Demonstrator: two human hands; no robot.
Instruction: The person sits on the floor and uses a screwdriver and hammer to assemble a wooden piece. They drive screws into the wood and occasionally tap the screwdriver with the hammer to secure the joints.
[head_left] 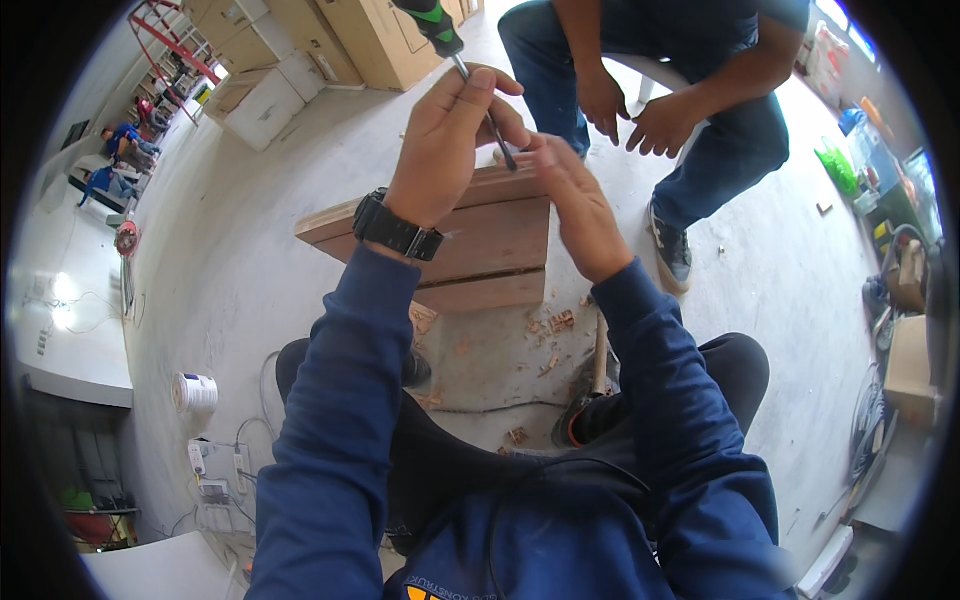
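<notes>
My left hand (450, 130), with a black watch on its wrist, has its fingers closed around the shaft of a screwdriver (487, 108). The green and black handle points up and away; the tip slants down to the top edge of a wooden box-like piece (480, 240). Beside the tip, my right hand (580, 205) has its fingers bent and drawn together at the wood's right end, near my left fingertips. It is slightly blurred, and what it pinches cannot be made out. The wood stands on the floor in front of me, with a dark gap across its near face.
Another person (690, 110) sits opposite, hands loosely lowered. Wood chips (560, 322) and a wooden handle (601, 355) lie near my feet. A white tub (195, 392) and a power strip (240, 468) are at left. Cardboard boxes (370, 40) stand far off; clutter lines the right.
</notes>
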